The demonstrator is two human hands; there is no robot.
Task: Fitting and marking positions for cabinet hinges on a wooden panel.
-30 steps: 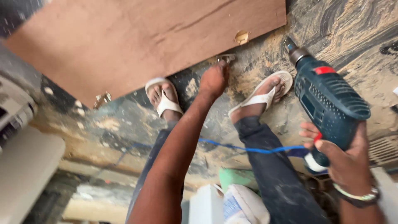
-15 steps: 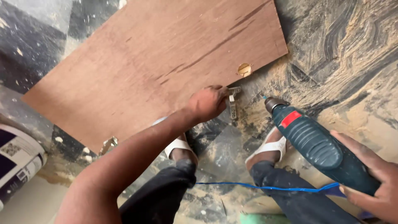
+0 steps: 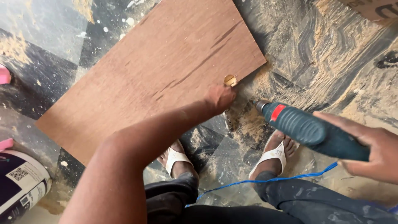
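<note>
A brown plywood board lies flat on the dusty floor, with a pale round recess near its front edge. My left hand is closed at that edge just below the recess, pinching what looks like a small metal hinge that hangs under it. My right hand grips a teal power drill with a red mark. The drill's tip points left and sits just right of my left hand, above a pile of sawdust.
My feet in white sandals rest below the board. A blue cord runs across my legs. A paint bucket stands at the lower left, a pink object at the left edge, cardboard at the top right.
The view has tilted down and closer to the board's corner. My right hand has brought the drill in towards my left hand. The left hand stays at the board's edge.
</note>
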